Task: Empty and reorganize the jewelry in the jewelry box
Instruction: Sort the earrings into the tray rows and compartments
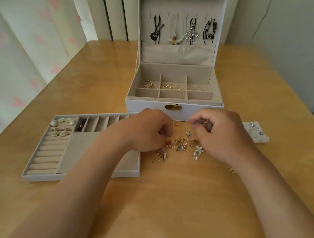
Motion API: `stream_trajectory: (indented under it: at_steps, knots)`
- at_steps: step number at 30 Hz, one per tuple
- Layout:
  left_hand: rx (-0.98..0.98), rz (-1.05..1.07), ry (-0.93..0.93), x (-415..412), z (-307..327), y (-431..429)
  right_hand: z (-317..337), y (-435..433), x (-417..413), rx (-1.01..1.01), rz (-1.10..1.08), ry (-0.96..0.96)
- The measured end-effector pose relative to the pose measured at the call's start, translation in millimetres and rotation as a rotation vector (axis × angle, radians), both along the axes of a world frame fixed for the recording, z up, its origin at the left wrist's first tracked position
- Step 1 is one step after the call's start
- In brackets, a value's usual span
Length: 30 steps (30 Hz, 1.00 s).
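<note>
Thumb and forefinger of the right hand (216, 136), just right of the frame's centre, are pressed together on a small piece (194, 124), too fine to tell what kind, held a little above the table (180, 204). The left hand (150, 131), at centre, has its fingers curled down at the edge of the heap; I cannot tell whether it holds anything. Between and just below the two hands lies the loose jewelry (184, 145), a scatter of gold hooks, flower shapes and pearl drops spread on the wood, with one stray gold bit (231, 169) apart at the right. Behind the hands stands the jewelry box (174, 109), its lid (181, 6) upright. Necklaces (191, 32) hang inside the lid, and gold hoops (148, 84) lie in the back compartments, while the front compartments look bare. At lower left of the frame the tray (49, 151) sits lifted out on the table. It holds flower earrings (58, 132) and pearl pieces (64, 121) in its far-left corner and a dark item (80, 125) in one slot, but most ring rolls and slots are unfilled. A card of studs (256, 132) lies at the right edge. By my judgement the emptying is largely done and the sorting only partly: the heap has to be paired off and placed, and the tray returned to the box.
</note>
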<state>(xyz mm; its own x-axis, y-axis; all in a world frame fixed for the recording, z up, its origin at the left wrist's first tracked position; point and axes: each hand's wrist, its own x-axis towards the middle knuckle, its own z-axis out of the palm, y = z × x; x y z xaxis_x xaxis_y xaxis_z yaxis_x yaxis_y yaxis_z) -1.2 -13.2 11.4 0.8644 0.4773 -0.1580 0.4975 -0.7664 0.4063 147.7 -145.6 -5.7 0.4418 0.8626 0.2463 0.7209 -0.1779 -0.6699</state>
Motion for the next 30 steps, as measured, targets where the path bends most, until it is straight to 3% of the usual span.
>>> stream_trajectory:
  at_steps: [6,12,19,23,28,30]
  knots:
    - [-0.086,-0.024,0.005,-5.3,-2.6,1.4,-13.4,8.1,-1.6,0.032,0.103,-0.136]
    - [-0.128,-0.087,-0.008,-12.1,-9.9,3.5,-22.5,10.8,-4.7,0.028,0.141,-0.150]
    - [-0.370,0.017,-0.316,-22.2,-9.9,5.3,-21.5,8.7,-11.5,0.064,0.154,-0.133]
    - [-0.596,0.104,-0.520,-25.5,-9.0,7.6,-20.9,6.1,-14.6,0.085,0.181,-0.018]
    - [-0.891,0.144,-0.633,-23.4,-7.2,5.2,-18.0,3.8,-16.2,0.077,0.302,0.396]
    - [-0.954,0.151,-0.658,-21.9,-5.7,3.0,-17.0,3.5,-16.5,0.106,0.297,0.448]
